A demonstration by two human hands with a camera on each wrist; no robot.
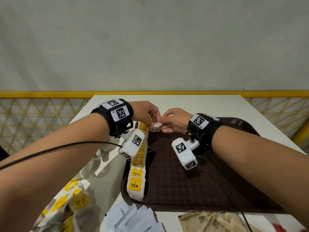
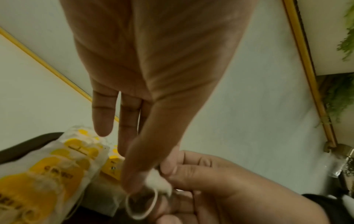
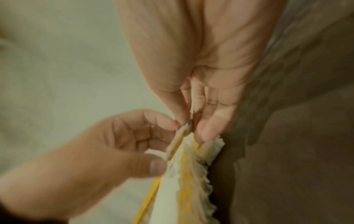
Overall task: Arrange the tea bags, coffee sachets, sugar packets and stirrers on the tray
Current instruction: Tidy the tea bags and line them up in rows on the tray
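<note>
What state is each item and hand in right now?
Tea bag row: lined up along the tray's left edge, far end held by both hands.
Tray: on the table, otherwise bare.
Coffee sachets: piled on the table, off the tray.
Loose tea bags: heaped on the table, left of the tray.
Left hand: pinches the far tea bag.
Right hand: pinches the same tea bag.

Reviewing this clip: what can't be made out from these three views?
- Far end of the row of white tea bags with yellow tags: head view, covered by the left hand and right hand.
- White coffee sachets: cut off by the bottom edge, so no count.
- Red items at the bottom-right corner: cropped, unidentifiable.
- Tag print: blurred in both wrist views.
</note>
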